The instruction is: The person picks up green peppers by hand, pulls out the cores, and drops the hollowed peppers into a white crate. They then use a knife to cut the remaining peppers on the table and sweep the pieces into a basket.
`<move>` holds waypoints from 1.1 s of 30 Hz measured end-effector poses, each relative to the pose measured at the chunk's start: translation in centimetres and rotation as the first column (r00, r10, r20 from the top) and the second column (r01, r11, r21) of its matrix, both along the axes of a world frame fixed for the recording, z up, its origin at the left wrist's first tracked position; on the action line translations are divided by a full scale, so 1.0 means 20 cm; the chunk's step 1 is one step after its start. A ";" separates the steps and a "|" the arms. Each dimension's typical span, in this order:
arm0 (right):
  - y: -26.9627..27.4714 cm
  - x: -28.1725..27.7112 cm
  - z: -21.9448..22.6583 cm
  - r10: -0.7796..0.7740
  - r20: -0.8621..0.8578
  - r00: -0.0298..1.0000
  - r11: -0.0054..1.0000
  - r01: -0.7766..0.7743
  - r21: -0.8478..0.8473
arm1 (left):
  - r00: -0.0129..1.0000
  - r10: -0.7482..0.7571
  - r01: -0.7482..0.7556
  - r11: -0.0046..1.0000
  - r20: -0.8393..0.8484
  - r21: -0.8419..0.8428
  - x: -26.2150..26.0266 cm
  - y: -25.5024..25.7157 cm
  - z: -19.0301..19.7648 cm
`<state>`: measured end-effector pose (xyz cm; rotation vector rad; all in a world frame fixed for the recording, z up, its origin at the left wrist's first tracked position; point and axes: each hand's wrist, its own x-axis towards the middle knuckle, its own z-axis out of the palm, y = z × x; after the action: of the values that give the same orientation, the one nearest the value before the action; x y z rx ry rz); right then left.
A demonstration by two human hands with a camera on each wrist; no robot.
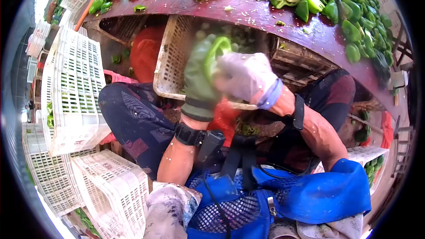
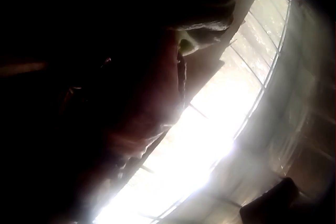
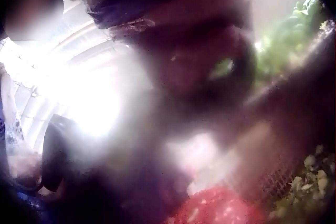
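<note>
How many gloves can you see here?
2: a green glove on the person's left hand, and a pale glove on the right hand. Any others may be hidden from view.

White perforated crates (image 1: 77, 128) at left, red sack (image 1: 148, 53) beneath maroon table (image 1: 177, 4)

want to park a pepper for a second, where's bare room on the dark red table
The near strip of the dark red tabletop, between its front edge and the heaped green bell peppers, is mostly bare, with small green scraps. Its far side and right end are crowded.
</note>
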<state>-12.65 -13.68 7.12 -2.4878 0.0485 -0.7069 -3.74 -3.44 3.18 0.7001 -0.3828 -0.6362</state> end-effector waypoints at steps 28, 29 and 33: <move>-0.15 -0.02 0.20 -0.001 -0.339 0.941 0.648 0.258 0.716 | 0.954 -0.143 0.113 0.985 -0.263 -0.128 0.01 0.09 -0.03; -0.25 0.00 0.09 -0.080 -0.167 0.983 0.725 0.172 0.667 | 0.934 0.081 -0.060 0.996 -0.348 0.070 0.09 0.11 -0.03; -0.29 0.04 -0.10 -0.288 -0.448 0.846 0.955 0.291 -0.064 | 0.574 0.528 -0.760 0.628 0.626 0.167 0.09 0.05 0.18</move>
<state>-11.92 -19.38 5.03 -2.6143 0.6112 -0.2172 -1.95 -2.46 6.84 1.3730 -0.4446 0.2534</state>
